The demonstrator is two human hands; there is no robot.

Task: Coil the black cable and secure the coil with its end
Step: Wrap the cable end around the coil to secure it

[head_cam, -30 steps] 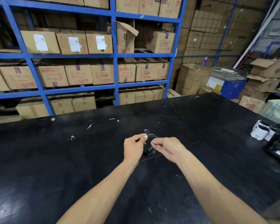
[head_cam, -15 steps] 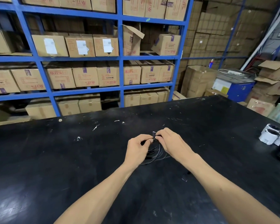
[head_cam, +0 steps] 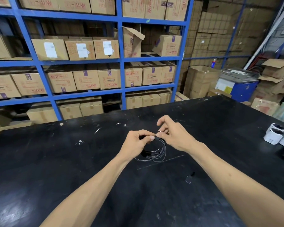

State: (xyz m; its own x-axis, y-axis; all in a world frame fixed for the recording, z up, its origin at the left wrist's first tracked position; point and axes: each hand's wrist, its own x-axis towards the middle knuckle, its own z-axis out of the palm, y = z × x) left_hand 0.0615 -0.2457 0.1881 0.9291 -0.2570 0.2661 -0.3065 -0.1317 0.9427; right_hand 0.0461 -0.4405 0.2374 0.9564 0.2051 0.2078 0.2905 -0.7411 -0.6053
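The black cable (head_cam: 156,153) hangs in loose loops just above the worktop (head_cam: 56,161), pinched at its top by the left hand (head_cam: 138,141); the right hand (head_cam: 172,134) pinches the end. Any slack in either pinch could let the loops spring open.

I saw both forearms stretched forward, left hand (head_cam: 138,141) curled with thumb and forefinger pinched, right hand (head_cam: 174,134) pinching fingertip-to-fingertip against it, its index finger raised.
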